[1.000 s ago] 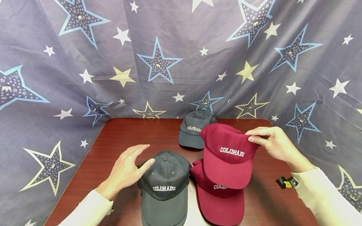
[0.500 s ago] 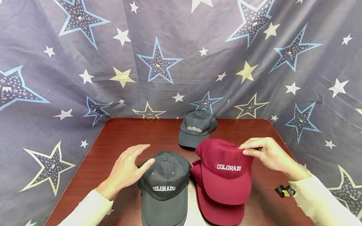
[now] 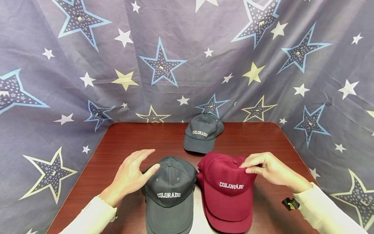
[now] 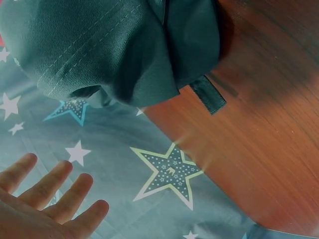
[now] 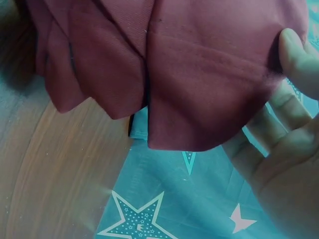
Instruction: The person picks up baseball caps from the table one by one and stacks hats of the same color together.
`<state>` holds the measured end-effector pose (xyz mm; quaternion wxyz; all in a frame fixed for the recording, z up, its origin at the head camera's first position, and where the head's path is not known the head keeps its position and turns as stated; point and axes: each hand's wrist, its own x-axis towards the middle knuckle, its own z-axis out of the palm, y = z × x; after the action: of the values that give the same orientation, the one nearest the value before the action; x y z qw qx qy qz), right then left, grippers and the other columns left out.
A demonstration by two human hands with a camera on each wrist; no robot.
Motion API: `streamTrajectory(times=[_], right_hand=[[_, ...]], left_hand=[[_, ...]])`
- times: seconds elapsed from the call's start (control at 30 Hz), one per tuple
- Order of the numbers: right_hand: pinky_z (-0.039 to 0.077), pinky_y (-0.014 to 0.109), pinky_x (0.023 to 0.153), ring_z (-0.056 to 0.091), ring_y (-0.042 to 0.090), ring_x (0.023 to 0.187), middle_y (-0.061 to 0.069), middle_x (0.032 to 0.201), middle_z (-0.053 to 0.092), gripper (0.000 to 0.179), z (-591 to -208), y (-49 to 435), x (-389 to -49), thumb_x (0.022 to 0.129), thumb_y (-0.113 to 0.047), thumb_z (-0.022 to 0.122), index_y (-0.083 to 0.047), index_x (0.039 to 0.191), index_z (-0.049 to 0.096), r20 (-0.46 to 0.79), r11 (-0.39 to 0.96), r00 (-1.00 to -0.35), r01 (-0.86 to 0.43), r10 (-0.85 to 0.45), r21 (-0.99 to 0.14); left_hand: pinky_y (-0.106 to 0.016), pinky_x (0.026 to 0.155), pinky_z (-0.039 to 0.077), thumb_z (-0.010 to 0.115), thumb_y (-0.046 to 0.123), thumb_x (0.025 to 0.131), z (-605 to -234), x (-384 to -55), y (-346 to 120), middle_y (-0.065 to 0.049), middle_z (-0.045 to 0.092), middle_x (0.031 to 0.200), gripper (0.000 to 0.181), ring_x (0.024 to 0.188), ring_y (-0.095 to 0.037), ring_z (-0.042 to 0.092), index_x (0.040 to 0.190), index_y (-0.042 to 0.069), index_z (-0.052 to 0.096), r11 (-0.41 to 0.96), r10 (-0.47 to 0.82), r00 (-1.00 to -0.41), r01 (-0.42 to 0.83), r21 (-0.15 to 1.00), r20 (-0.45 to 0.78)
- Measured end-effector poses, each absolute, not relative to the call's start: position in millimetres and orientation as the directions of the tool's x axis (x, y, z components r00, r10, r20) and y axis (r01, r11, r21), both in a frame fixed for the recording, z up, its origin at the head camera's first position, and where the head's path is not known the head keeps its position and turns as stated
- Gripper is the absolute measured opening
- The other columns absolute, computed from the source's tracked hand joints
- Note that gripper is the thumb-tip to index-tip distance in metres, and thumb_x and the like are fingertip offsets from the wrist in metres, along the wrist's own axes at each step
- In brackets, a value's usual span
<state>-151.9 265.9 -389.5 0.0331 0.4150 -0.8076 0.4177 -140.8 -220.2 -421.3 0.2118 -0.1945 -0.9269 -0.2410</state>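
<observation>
My right hand (image 3: 270, 169) pinches the crown of a red baseball cap (image 3: 225, 200) between thumb and fingers. That cap lies over another red cap, whose brim (image 3: 230, 226) shows below it. In the right wrist view the red cloth (image 5: 209, 84) hangs from the fingers. My left hand (image 3: 130, 172) is beside a dark grey cap (image 3: 169, 182) at the front, its fingers extended and the thumb near the crown. The left wrist view shows that grey cap's back (image 4: 114, 50) with a strap end, apart from the fingers. Both front cap stacks read COLORADO.
A second dark grey cap (image 3: 201, 133) stands toward the back of the reddish-brown table (image 3: 140, 136). A pale sheet-like patch (image 3: 198, 211) shows between the front caps. A star-patterned cloth (image 3: 175, 29) hangs behind and around the table.
My right hand has lowered the red cap from above, down and slightly left, onto the other red cap. The left hand and the grey caps have stayed in place.
</observation>
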Motion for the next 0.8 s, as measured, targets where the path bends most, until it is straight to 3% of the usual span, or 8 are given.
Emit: streamTrajectory(times=[0.13, 0.23, 0.37, 0.47, 0.67, 0.8], right_hand=[[0.054, 0.018, 0.074, 0.068, 0.013, 0.089, -0.001, 0.103, 0.074, 0.035, -390.7, 264.8, -147.8, 0.084, 0.004, 0.08, -0.014, 0.114, 0.08, 0.413, 0.343, -0.628, -0.741, -0.66, -0.578], [0.053, 0.019, 0.076, 0.066, 0.011, 0.092, -0.003, 0.107, 0.071, 0.041, -389.7, 263.5, -141.9, 0.081, -0.004, 0.086, -0.017, 0.119, 0.078, 0.413, 0.447, -0.652, -0.747, -0.636, -0.492], [0.053, 0.032, 0.082, 0.063, 0.012, 0.099, -0.008, 0.115, 0.065, 0.051, -387.6, 256.8, -133.4, 0.077, -0.028, 0.092, -0.024, 0.125, 0.075, 0.407, 0.631, -0.733, -0.678, -0.545, -0.377], [0.05, 0.046, 0.089, 0.061, 0.018, 0.108, -0.007, 0.125, 0.063, 0.062, -387.9, 247.6, -128.8, 0.076, -0.049, 0.089, -0.027, 0.132, 0.071, 0.402, 0.716, -0.78, -0.613, -0.48, -0.333], [0.049, 0.053, 0.096, 0.06, 0.026, 0.121, -0.001, 0.14, 0.058, 0.078, -392.3, 227.6, -127.3, 0.077, -0.065, 0.081, -0.028, 0.143, 0.062, 0.391, 0.742, -0.779, -0.608, -0.49, -0.281], [0.055, 0.047, 0.092, 0.062, 0.019, 0.119, -0.004, 0.138, 0.059, 0.079, -394.9, 220.2, -129.5, 0.078, -0.064, 0.081, -0.029, 0.145, 0.06, 0.348, 0.731, -0.769, -0.629, -0.536, -0.265]], left_hand=[[-0.05, 0.107, 0.042, 0.077, 0.045, 0.089, -421.4, -141.7, -219.5, -0.004, 0.064, 0.136, 0.058, 0.127, -0.028, 0.057, 0.139, 0.02, 0.063, 0.806, 0.262, -0.831, 0.468, 0.362, 0.491], [-0.05, 0.107, 0.041, 0.077, 0.045, 0.089, -421.4, -142.2, -218.8, -0.005, 0.064, 0.136, 0.057, 0.128, -0.028, 0.057, 0.139, 0.019, 0.064, 0.804, 0.264, -0.829, 0.472, 0.362, 0.494], [-0.05, 0.108, 0.041, 0.077, 0.045, 0.089, -421.0, -142.7, -218.0, -0.005, 0.064, 0.137, 0.058, 0.128, -0.028, 0.057, 0.139, 0.02, 0.063, 0.803, 0.265, -0.828, 0.473, 0.363, 0.494], [-0.05, 0.108, 0.041, 0.077, 0.045, 0.089, -420.9, -143.0, -217.4, -0.005, 0.064, 0.137, 0.058, 0.128, -0.028, 0.057, 0.139, 0.02, 0.063, 0.801, 0.267, -0.826, 0.476, 0.362, 0.496], [-0.049, 0.108, 0.041, 0.077, 0.045, 0.089, -420.5, -142.7, -216.9, -0.005, 0.064, 0.137, 0.058, 0.128, -0.028, 0.057, 0.139, 0.02, 0.063, 0.8, 0.27, -0.821, 0.482, 0.358, 0.503], [-0.049, 0.108, 0.041, 0.078, 0.044, 0.088, -420.8, -142.9, -216.7, -0.006, 0.064, 0.136, 0.058, 0.128, -0.028, 0.057, 0.139, 0.019, 0.064, 0.798, 0.273, -0.818, 0.487, 0.355, 0.507]])
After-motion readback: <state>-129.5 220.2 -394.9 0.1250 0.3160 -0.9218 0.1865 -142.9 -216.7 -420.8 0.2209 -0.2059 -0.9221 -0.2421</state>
